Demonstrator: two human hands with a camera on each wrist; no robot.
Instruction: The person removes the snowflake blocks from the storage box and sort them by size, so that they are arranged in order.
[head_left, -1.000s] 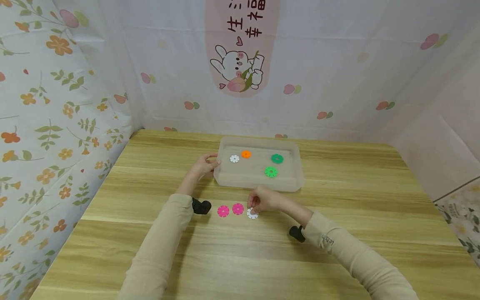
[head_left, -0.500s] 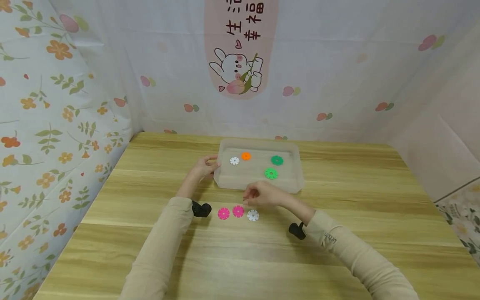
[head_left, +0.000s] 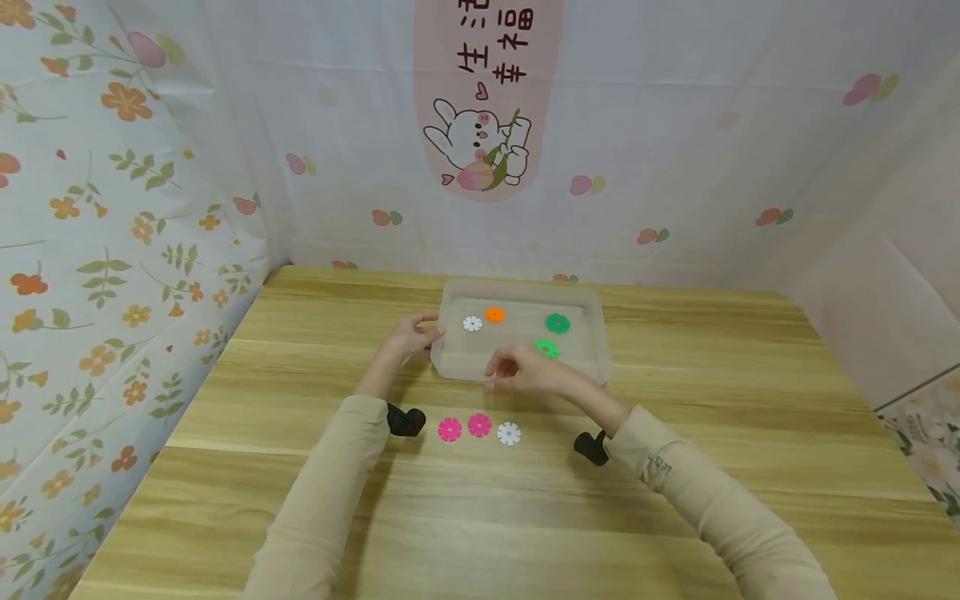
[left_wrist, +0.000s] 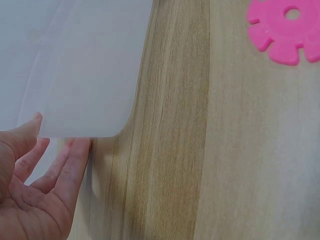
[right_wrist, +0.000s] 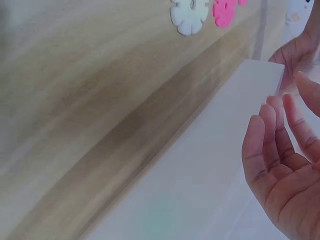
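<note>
Left hand (head_left: 408,337): grips the left end of the translucent tray (head_left: 453,365), thumb at the rim, other fingers against the outside of the wall. Right hand (head_left: 525,371): over the tray's near edge, fingers loosely curled, thumb apart from them, nothing in hold in the right wrist view. Can't tell if it touches the rim.

Tray sits flat near the back of the counter (head_left: 480,521). Inside: small white disc (head_left: 467,324) and orange disc (head_left: 490,316) side by side toward the left, dark green disc (head_left: 551,325) on the right, light green disc (head_left: 552,343) nearer, partly hidden by the right hand. All notched, flat.

On the counter in front of the tray, a row from left: first pink disc (head_left: 444,432), second pink disc (head_left: 474,428), larger white disc (head_left: 503,437). Just beside each other, small gaps, lying flat.

Beige sleeves (head_left: 322,492) on both arms. Printed curtain (head_left: 645,133) behind, with a rabbit drawing (head_left: 468,137).
</note>
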